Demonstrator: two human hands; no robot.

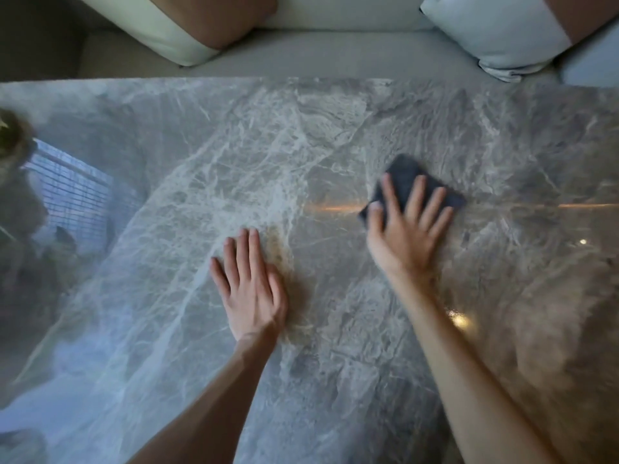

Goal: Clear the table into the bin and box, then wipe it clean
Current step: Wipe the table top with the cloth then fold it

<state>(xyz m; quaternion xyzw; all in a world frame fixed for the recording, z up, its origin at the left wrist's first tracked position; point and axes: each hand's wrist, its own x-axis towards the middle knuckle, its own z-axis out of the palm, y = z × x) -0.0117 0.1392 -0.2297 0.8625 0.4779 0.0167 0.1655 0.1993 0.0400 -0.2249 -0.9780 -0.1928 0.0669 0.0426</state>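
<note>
Clearing seems done (the desk (167, 229) looks bare); wiping remains. The right hand (407, 229), grip flat, presses the dark cloth (407, 177) right of the desk's middle; the left hand (251, 289) rests flat.

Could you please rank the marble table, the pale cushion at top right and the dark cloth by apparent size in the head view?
1. Marble table: largest.
2. Pale cushion: second, though cropped by the frame.
3. Dark cloth: smallest, partly covered by the right hand.
</note>
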